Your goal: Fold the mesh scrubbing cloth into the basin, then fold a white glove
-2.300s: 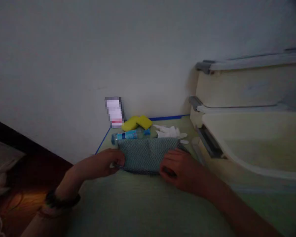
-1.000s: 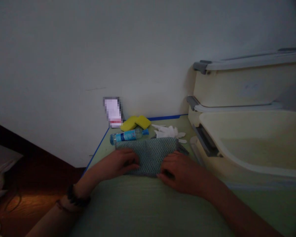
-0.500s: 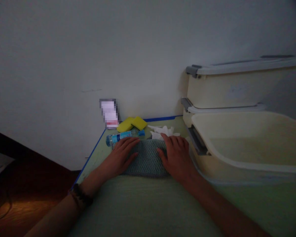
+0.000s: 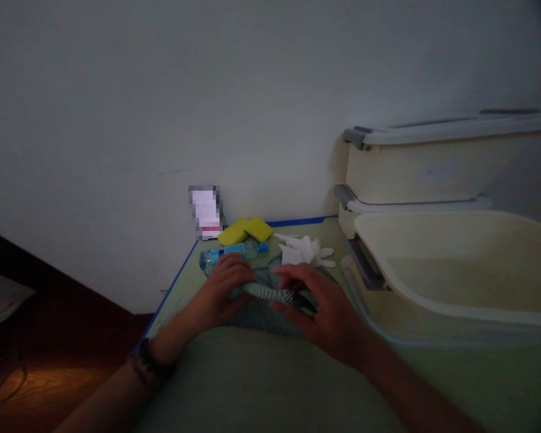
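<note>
A grey-green cloth (image 4: 265,292) with a mesh-like weave lies in front of me, its near part raised into a thick fold. My left hand (image 4: 228,285) is wrapped round the fold's left end, with the thumb underneath. Around the right end curl the fingers of my right hand (image 4: 322,304), index finger above and thumb below. The rest of the cloth spreads flat beneath both hands. Just behind it a clear bottle (image 4: 237,250) with a blue cap lies on its side. White gloves (image 4: 304,250), crumpled, touch the cloth's far edge or lie close behind it.
Two yellow sponges (image 4: 246,231) lie near the wall. A phone (image 4: 206,211) with a blurred screen leans there at the left corner. At the right stand an open cream bin (image 4: 433,310) and a lidded one (image 4: 410,171) behind. Blue tape (image 4: 174,297) edges the green tabletop (image 4: 234,385).
Both hands lay on the flat cloth before; now its near part is lifted into a fold between them. My right hand has turned inward, fingers curled. The view has shifted slightly.
</note>
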Tool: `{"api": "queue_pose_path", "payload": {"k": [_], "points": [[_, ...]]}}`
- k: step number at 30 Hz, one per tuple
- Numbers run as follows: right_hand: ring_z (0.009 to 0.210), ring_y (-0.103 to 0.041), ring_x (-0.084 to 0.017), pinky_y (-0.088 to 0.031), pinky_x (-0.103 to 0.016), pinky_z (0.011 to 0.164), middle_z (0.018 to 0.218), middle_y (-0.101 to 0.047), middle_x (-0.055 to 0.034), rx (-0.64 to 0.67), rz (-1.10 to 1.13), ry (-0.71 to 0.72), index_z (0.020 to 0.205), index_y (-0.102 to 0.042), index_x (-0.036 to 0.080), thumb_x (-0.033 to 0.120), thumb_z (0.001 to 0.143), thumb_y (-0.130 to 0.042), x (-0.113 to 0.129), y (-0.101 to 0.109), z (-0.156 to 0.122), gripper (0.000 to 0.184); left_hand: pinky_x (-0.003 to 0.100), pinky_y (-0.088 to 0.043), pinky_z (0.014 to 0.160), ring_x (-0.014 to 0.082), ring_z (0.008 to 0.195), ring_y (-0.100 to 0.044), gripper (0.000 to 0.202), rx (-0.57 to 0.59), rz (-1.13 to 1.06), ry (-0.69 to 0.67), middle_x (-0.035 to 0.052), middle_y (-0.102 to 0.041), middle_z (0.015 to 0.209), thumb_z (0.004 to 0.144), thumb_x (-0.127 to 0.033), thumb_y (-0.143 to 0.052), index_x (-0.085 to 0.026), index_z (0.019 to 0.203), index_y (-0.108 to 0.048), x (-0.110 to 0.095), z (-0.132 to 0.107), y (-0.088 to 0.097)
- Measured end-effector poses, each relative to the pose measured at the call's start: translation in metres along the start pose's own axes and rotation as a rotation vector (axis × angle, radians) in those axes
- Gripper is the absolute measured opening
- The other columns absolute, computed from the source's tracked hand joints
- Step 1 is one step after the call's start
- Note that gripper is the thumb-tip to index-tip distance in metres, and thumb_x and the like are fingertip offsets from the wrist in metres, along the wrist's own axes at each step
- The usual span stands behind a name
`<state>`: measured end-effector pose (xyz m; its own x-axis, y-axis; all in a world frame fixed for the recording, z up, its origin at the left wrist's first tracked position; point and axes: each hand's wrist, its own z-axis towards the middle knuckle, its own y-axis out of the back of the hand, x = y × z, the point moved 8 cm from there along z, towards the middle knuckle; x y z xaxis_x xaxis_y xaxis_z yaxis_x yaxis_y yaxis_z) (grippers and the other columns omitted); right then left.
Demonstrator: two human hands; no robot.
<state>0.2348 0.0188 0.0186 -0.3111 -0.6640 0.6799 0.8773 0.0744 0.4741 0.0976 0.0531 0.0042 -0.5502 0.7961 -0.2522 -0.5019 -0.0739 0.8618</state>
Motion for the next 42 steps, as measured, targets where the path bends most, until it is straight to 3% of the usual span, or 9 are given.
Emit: {"api": "queue_pose_path", "payload": {"k": [6,10,14,17,19,22,28,35,42], "points": [[0.097,-0.054,-0.020,-0.041,-0.038,0.087,0.100,-0.062,-0.0064,0.160,-0.080,-0.200,0.091,-0.061,0.018,0.012,0.068,-0.062,-0.026,-0.002,-0.001,0.024,0.030,-0.046,0.071,0.0174,0.080,-0.058,0.020,-0.100,-0.158,0.120,0.0038,-0.061,0.084,0.069,-0.017,-0.057,-0.020,0.087,-0.049,0.007,-0.010,0.029],[0.062,-0.057,-0.014,-0.048,-0.028,0.057,0.072,-0.062,0.0011,0.130,0.484,-0.443,0.085,-0.061,0.019,0.032,0.071,-0.063,-0.029,-0.008,-0.004,0.019,0.024,-0.042,0.051,0.0128,0.059,-0.053,0.017,-0.150,-0.407,0.418,-0.0006,-0.057,0.068,0.070,-0.032,-0.060,-0.019,0.076,-0.050,0.025,-0.017,0.042],[0.055,-0.057,-0.012,-0.048,-0.025,0.051,0.067,-0.062,0.0021,-0.084,1.098,-0.637,0.081,-0.058,0.020,0.036,0.073,-0.062,-0.040,-0.015,-0.005,0.018,0.028,-0.047,0.057,0.0164,0.066,-0.058,0.024,0.048,-1.032,0.744,0.0036,-0.062,0.074,0.077,-0.037,-0.054,-0.017,0.090,-0.056,0.023,-0.023,0.006],[0.072,-0.062,-0.017,-0.050,-0.031,0.065,0.076,-0.065,-0.0024,-0.310,1.233,-0.754,0.081,-0.057,0.021,0.047,0.080,-0.048,-0.063,-0.012,-0.009,0.027,0.031,-0.050,0.069,0.0186,0.074,-0.062,0.027,0.074,-1.336,0.959,0.0075,-0.064,0.085,0.078,-0.035,-0.054,-0.015,0.096,-0.057,0.019,-0.027,-0.026],[0.084,-0.061,-0.021,-0.048,-0.036,0.071,0.084,-0.066,-0.0077,-0.325,1.203,-0.762,0.089,-0.057,0.020,0.057,0.083,-0.030,-0.070,-0.012,-0.010,0.046,0.033,-0.049,0.076,0.0198,0.081,-0.063,0.028,0.029,-1.407,1.028,0.0089,-0.064,0.091,0.078,-0.033,-0.054,-0.014,0.099,-0.056,0.022,-0.027,-0.042],[0.092,-0.059,-0.023,-0.047,-0.038,0.073,0.090,-0.066,-0.0107,-0.206,0.983,-0.713,0.106,-0.054,0.018,0.059,0.084,-0.017,-0.067,-0.016,-0.007,0.059,0.035,-0.048,0.080,0.0212,0.089,-0.062,0.036,0.039,-1.444,0.995,0.0092,-0.063,0.099,0.076,-0.028,-0.059,-0.016,0.109,-0.051,0.022,-0.023,-0.059],[0.098,-0.058,-0.022,-0.047,-0.037,0.079,0.108,-0.061,-0.0053,-0.098,0.688,-0.725,0.114,-0.051,0.026,0.032,0.075,-0.056,-0.063,-0.030,-0.013,0.040,0.039,-0.045,0.084,0.0226,0.094,-0.061,0.055,0.087,-1.469,0.844,0.0072,-0.061,0.109,0.066,-0.022,-0.067,-0.022,0.116,-0.045,0.015,-0.018,-0.062],[0.085,-0.063,-0.019,-0.049,-0.034,0.074,0.099,-0.064,-0.0022,0.098,0.825,-0.841,0.113,-0.052,0.026,0.013,0.069,-0.051,-0.064,-0.035,-0.022,0.046,0.038,-0.047,0.080,0.0257,0.100,-0.057,0.040,-0.039,-1.554,0.847,0.0105,-0.060,0.109,0.072,-0.036,-0.061,-0.016,0.106,-0.051,0.023,-0.016,-0.060],[0.088,-0.061,-0.020,-0.048,-0.035,0.077,0.098,-0.063,-0.0063,0.046,0.522,-0.666,0.101,-0.052,0.020,0.037,0.078,-0.055,-0.062,-0.026,-0.014,0.029,0.041,-0.044,0.086,0.0239,0.097,-0.059,0.057,-0.123,-1.419,0.747,0.0073,-0.061,0.107,0.058,-0.013,-0.072,-0.019,0.108,-0.046,0.023,-0.014,-0.055]]}}
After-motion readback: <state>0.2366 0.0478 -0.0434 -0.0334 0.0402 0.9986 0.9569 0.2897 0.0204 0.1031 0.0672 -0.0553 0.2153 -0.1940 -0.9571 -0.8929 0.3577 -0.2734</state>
